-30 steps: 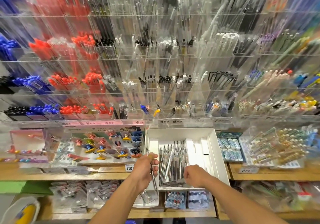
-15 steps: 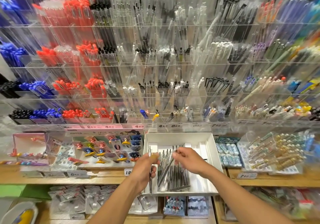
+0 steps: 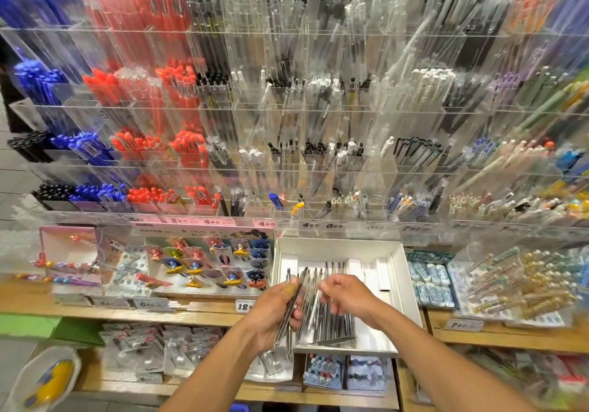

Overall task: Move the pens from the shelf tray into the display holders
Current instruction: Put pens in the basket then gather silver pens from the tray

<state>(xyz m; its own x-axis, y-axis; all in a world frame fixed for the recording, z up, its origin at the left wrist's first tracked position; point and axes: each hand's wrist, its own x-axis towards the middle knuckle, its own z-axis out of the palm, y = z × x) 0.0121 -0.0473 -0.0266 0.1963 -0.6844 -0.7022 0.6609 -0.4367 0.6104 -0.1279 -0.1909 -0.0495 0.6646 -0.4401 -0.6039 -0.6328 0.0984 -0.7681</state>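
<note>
Head view: a white shelf tray (image 3: 396,271) sat on the wooden shelf (image 3: 191,311) at about 5 o'clock from frame centre, and a loose batch of slim silver pens (image 3: 331,322) lay lengthwise in its left half, their tips pointing toward 12 o'clock. The left hand (image 3: 272,311) was positioned at the tray's 9 o'clock edge with its fingers curled round a small bundle of held pens (image 3: 288,313); this bundle was tilted, upper ends toward 1 o'clock and lower ends projecting past the tray's near edge toward 7 o'clock. A tan plaster was visible on one finger of that hand. The right hand (image 3: 350,298) hovered over the tray at about 3 o'clock from the left hand, fingers bent downward toward the pens in the tray; motion blur prevented determining whether the fingertips pinched a pen or merely touched the batch. The clear acrylic display holders (image 3: 318,163) rose in tiers at 12 o'clock from the tray, filling the upper frame, with red pens (image 3: 178,93) and blue pens (image 3: 41,83) toward 10 o'clock and clear, black and white ones at centre. Price labels (image 3: 322,226) ran along the lowest tier's front edge. A card of colourful clips (image 3: 204,261) lay at 9 o'clock from the tray, and boxed erasers (image 3: 430,281) at 3 o'clock.
</note>
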